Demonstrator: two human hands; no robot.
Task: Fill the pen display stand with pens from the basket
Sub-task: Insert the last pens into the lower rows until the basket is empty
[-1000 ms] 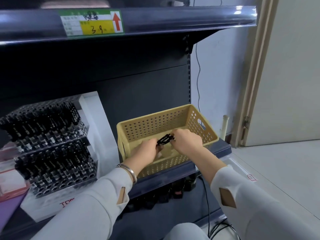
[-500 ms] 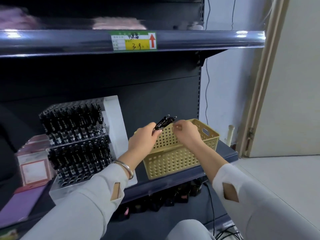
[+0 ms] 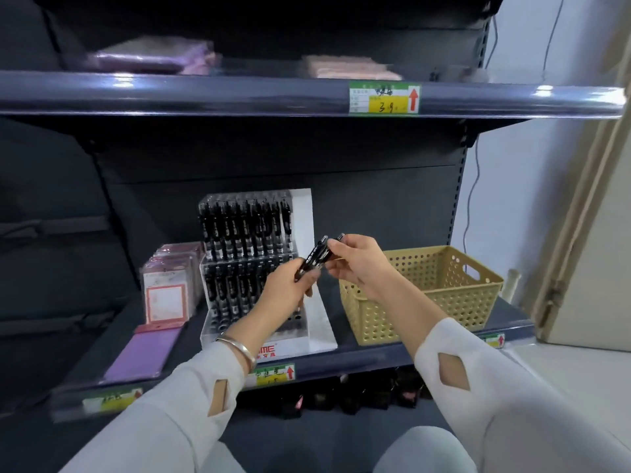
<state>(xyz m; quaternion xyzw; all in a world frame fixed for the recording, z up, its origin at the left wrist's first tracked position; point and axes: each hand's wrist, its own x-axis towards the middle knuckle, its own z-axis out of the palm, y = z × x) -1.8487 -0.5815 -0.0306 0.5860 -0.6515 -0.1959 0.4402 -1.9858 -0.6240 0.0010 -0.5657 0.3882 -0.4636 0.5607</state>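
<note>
With left hand (image 3: 290, 288) curled round the pens (image 3: 316, 257) and right hand (image 3: 358, 264) pinching their tops, pull one free and slide it straight into an empty hole in the stand (image 3: 300, 213).

pen display stand (image 3: 300, 322) left of basket (image 3: 444, 302), both on shelf (image 3: 358, 360)

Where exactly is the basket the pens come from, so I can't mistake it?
On the dark metal shelving unit, find the lower shelf. At its right end, right of the clear tiered pen display stand, stands the tan plastic basket. Alone there, it has perforated walls and a handle slot.
</note>
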